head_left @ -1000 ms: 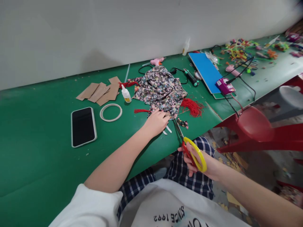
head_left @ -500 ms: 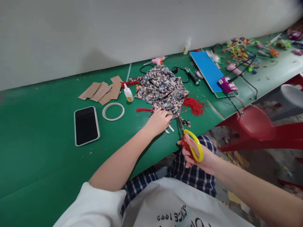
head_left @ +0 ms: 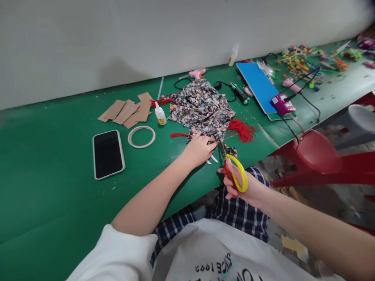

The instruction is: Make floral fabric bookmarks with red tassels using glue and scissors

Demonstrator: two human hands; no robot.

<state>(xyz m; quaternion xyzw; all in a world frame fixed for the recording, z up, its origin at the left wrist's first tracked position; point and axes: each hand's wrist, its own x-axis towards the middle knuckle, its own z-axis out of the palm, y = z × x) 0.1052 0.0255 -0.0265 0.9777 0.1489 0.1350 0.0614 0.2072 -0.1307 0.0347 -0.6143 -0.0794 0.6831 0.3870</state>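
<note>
My right hand (head_left: 234, 181) is wrapped round the handles of a pair of scissors (head_left: 240, 171), one loop yellow and the other red. The blades point up and left, their tips at the near edge of a crumpled floral cloth (head_left: 202, 103). At that same edge, my left hand (head_left: 200, 149) is closed on the cloth, just left of the blades; its thumb is hidden. A small floral scrap (head_left: 231, 150) lies right of the blades. Narrow white strips (head_left: 214, 158) show below my left hand. Red tassel threads (head_left: 243, 130) lie beside the cloth's right side, and a thin red tassel (head_left: 179, 135) on its left.
Left of the cloth are a glue bottle (head_left: 160, 114), a tape ring (head_left: 141, 137), cardboard pieces (head_left: 125, 112) and a phone (head_left: 108, 154). Behind it lies a pink glue gun (head_left: 197, 73). A cutter (head_left: 240, 93), blue board (head_left: 258, 86) and corded purple box (head_left: 283, 104) sit right, near a red chair (head_left: 319, 152).
The scissors and my right hand have shifted slightly up and left, bringing the blades closer to my left hand. My left hand stays on the cloth. The whole view has shifted slightly.
</note>
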